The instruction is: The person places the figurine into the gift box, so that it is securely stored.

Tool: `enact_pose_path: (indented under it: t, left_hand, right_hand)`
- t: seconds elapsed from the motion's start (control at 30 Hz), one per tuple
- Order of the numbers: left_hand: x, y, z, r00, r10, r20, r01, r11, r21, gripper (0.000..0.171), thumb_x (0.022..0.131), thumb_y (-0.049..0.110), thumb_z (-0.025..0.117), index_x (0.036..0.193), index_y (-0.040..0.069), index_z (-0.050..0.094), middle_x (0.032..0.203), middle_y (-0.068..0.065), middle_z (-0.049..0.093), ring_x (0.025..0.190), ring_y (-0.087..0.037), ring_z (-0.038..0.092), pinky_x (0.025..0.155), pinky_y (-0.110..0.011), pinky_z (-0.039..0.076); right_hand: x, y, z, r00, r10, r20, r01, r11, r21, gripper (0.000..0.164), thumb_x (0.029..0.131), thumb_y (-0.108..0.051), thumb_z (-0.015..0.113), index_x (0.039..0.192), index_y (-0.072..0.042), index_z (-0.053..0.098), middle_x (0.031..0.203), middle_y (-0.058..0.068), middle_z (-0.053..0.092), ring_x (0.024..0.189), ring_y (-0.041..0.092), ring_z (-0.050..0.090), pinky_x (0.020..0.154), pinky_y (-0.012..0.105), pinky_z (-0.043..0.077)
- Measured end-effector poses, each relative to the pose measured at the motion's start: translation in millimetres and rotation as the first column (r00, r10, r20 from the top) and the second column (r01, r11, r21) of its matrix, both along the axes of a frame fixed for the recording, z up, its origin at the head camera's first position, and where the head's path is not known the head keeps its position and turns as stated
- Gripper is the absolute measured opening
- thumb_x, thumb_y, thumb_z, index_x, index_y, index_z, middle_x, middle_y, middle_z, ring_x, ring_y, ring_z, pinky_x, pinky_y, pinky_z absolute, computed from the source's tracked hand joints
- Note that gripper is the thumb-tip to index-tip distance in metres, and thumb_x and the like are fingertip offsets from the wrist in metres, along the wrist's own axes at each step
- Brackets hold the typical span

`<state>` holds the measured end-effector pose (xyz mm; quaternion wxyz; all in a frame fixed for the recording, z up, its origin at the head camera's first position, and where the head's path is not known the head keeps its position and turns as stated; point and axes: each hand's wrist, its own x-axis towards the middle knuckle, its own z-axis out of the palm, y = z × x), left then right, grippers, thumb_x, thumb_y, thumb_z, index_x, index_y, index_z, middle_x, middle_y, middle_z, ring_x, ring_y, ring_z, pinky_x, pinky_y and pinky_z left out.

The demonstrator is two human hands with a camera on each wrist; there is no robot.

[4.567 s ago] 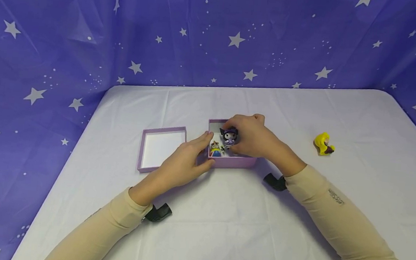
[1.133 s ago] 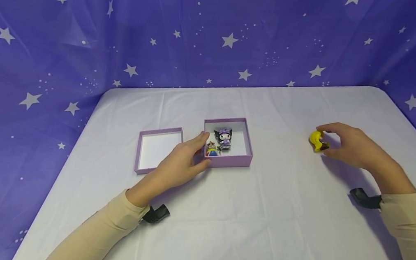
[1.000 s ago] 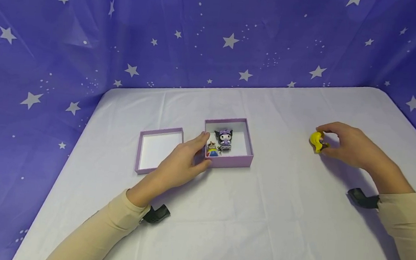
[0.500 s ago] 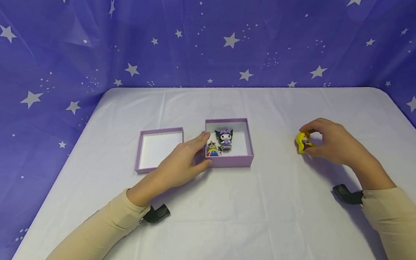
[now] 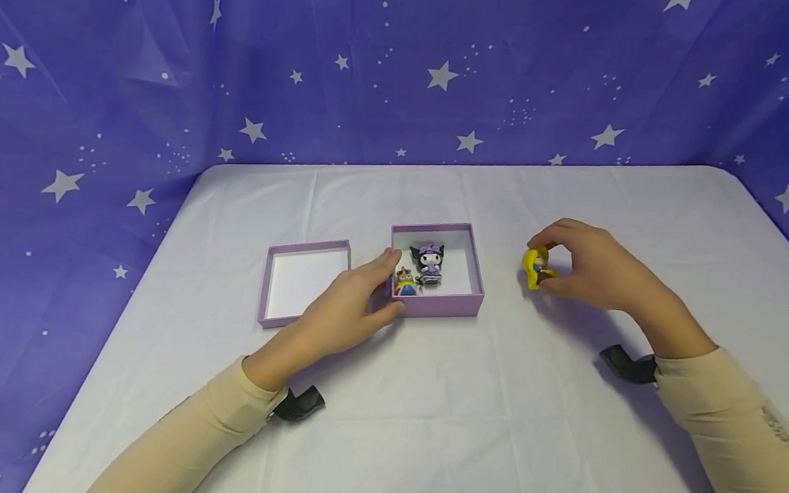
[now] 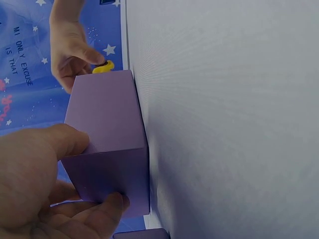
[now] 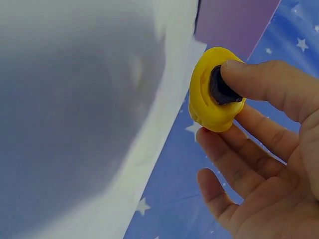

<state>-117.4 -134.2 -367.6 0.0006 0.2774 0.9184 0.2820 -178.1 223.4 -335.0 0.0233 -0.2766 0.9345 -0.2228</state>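
Purple star-print sheet point(image 5: 383, 57) hung behind and down the sides; white cloth-covered tabletop point(image 5: 420, 437) in front, so the small bright pieces stand out well. Landmark for everything: the box.

Box point(image 5: 442, 305): lilac, flat on the tabletop, open side up. Two toys inside: the black-eared figure point(image 5: 430, 260) near the middle, the bear-like figure point(image 5: 405, 283) just beside it in the box's near left corner. Walls fence both in, so neither should roll away. Can't tell if they're lying or leaning.

Lid point(image 5: 306, 278): left of the box, apart from it, hollow side up. Parked there it doesn't cover the box mouth.

Left grip point(image 5: 335, 316): round the near left corner of the box, thumb on the front wall, fingers on the left wall. Reads as a brace: box looks light, probably slides if bumped.

Right grip point(image 5: 597, 268): narrow, pinching the yellow-haired figure point(image 5: 532, 268), right of the box, near but not touching. Thumb on its dark base point(image 7: 222, 92), fingertip at the head end. Lengthwise hold likely suits a rounded piece that small. Lower fingers sit off it. Looks lifted off the tabletop.

Beige sleeves point(image 5: 188, 436) cover both forearms.
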Motion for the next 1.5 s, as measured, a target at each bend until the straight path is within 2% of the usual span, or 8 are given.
enact_pose_path:
  t: [0.33, 0.7, 1.2, 1.37, 1.5]
  left_hand:
    - [0.3, 0.7, 0.2, 1.000, 0.001, 0.001, -0.001, 1.000, -0.004, 0.073, 0.093, 0.030, 0.066, 0.150, 0.000, 0.032, 0.152, -0.018, 0.032, 0.140, -0.024, 0.032, 0.112, -0.035, 0.029]
    - [0.3, -0.1, 1.0, 1.000, 0.008, 0.004, -0.008, 1.000, -0.008, 0.073, 0.093, 0.031, 0.066, 0.150, 0.000, 0.032, 0.152, -0.020, 0.034, 0.140, -0.025, 0.033, 0.112, -0.035, 0.029]
    - [0.1, 0.1, 1.0, 1.000, -0.001, 0.002, 0.001, 1.000, 0.007, 0.073, 0.093, 0.030, 0.067, 0.150, -0.001, 0.033, 0.151, -0.021, 0.034, 0.139, -0.026, 0.033, 0.112, -0.036, 0.029]
    - [-0.1, -0.1, 1.2, 1.000, 0.001, 0.002, -0.001, 1.000, 0.002, 0.073, 0.093, 0.030, 0.067, 0.150, 0.000, 0.032, 0.152, -0.019, 0.034, 0.140, -0.025, 0.032, 0.112, -0.036, 0.029]
    - [0.0, -0.3, 1.7, 1.000, 0.002, 0.009, -0.002, 1.000, -0.003, 0.073, 0.093, 0.030, 0.066, 0.151, 0.001, 0.032, 0.152, -0.019, 0.033, 0.140, -0.025, 0.032, 0.112, -0.036, 0.029]
  right_hand:
    - [5.9, -20.1, 10.3, 0.998, 0.043, -0.034, -0.044, 0.999, -0.008, 0.045, 0.069, -0.014, 0.085, 0.110, -0.010, 0.067, 0.104, -0.004, 0.061, 0.097, 0.016, 0.055, 0.091, 0.042, 0.045]
    - [10.5, -45.1, 25.7, 0.992, 0.085, -0.088, -0.091, 0.993, -0.072, 0.044, 0.071, -0.015, 0.083, 0.112, -0.013, 0.066, 0.105, -0.007, 0.060, 0.096, 0.012, 0.054, 0.087, 0.039, 0.045]
    - [7.6, -75.5, 25.6, 0.988, 0.142, -0.066, -0.147, 0.986, -0.079, 0.043, 0.071, -0.020, 0.085, 0.111, -0.015, 0.068, 0.108, -0.008, 0.060, 0.099, 0.013, 0.054, 0.092, 0.040, 0.046]
    - [5.6, -85.0, 24.1, 0.986, 0.161, -0.052, -0.164, 0.983, -0.080, 0.046, 0.070, -0.019, 0.086, 0.111, -0.014, 0.069, 0.106, -0.006, 0.061, 0.095, 0.015, 0.055, 0.090, 0.039, 0.047]
    - [4.4, -92.8, 21.9, 0.983, 0.177, -0.042, -0.178, 0.984, -0.028, 0.048, 0.068, -0.019, 0.088, 0.112, -0.014, 0.069, 0.107, -0.005, 0.062, 0.093, 0.017, 0.058, 0.092, 0.045, 0.042]
